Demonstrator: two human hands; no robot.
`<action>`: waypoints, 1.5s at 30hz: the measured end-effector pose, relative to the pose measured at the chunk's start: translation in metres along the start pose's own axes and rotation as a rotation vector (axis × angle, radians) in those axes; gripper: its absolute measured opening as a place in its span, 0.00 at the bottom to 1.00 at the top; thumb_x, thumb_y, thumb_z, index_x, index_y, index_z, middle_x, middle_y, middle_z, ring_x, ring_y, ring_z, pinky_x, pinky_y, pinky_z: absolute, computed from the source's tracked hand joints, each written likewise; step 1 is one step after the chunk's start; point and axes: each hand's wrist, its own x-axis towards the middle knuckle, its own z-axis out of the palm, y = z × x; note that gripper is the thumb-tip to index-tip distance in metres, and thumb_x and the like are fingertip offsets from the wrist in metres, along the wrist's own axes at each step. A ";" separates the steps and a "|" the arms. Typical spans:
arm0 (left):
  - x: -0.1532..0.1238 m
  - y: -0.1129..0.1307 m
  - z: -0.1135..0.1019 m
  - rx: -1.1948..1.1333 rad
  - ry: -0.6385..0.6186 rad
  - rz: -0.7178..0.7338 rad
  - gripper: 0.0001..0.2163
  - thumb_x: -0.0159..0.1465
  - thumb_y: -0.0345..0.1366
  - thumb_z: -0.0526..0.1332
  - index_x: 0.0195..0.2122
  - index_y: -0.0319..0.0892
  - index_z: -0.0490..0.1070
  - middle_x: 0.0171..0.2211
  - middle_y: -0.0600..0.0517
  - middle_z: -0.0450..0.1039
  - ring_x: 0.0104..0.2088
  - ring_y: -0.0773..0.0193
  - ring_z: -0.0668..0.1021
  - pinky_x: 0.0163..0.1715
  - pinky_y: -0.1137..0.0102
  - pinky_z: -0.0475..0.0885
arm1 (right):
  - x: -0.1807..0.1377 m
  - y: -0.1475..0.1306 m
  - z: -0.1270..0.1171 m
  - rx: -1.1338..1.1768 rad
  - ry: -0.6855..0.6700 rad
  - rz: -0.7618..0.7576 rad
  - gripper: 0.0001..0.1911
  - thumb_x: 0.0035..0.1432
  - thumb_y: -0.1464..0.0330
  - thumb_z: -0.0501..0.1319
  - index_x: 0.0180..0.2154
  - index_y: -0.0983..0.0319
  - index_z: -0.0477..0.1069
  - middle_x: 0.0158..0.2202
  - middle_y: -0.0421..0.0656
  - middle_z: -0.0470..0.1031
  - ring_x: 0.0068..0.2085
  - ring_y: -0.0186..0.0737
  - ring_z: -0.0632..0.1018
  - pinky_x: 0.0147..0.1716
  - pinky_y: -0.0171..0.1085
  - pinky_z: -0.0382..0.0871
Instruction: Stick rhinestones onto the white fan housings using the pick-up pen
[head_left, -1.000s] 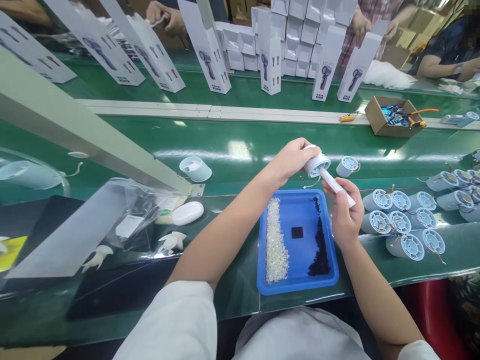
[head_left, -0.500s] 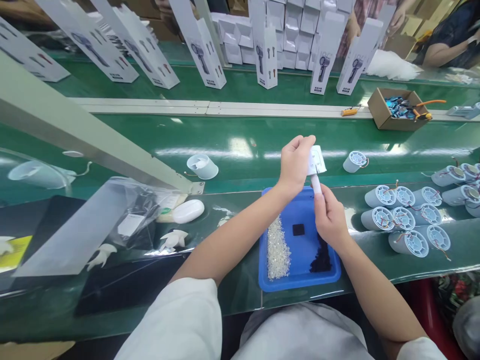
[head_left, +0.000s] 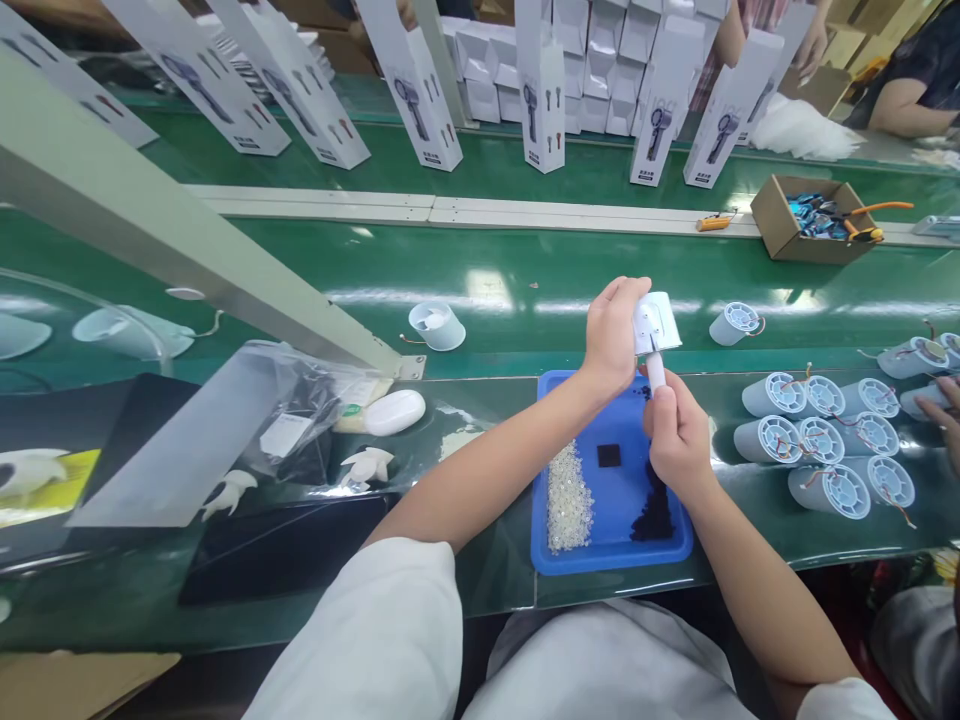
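Note:
My left hand [head_left: 613, 335] grips a white fan housing [head_left: 657, 322] above the far edge of a blue tray [head_left: 604, 556]. My right hand [head_left: 676, 432] is closed round a white stick-like tool [head_left: 655, 371], whose tip touches the underside of the housing. Both hands hover over the tray, which holds a strip of clear beads [head_left: 567, 498], a heap of dark beads [head_left: 658, 508] and a small black square [head_left: 608, 455].
Several white fan housings [head_left: 816, 438] with wires lie to the right, one more [head_left: 734, 323] on the green belt [head_left: 487, 270]. A cup-shaped part [head_left: 436, 326] lies left. White product boxes [head_left: 543, 95] stand beyond. Another person's hand [head_left: 946, 415] reaches in at right. A cardboard box [head_left: 810, 218] is at the far right.
I turned the housing upright, and my right hand swung the white tool from a slant to vertical beneath it. Another person's hand appeared at the right edge.

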 end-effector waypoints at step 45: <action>0.056 0.034 -0.062 1.676 -0.331 0.213 0.21 0.56 0.36 0.66 0.51 0.45 0.65 0.48 0.46 0.67 0.54 0.48 0.71 0.52 0.55 0.68 | 0.006 -0.008 -0.001 0.138 -0.234 -0.067 0.05 0.56 0.67 0.65 0.32 0.58 0.70 0.30 0.40 0.74 0.31 0.37 0.74 0.29 0.37 0.69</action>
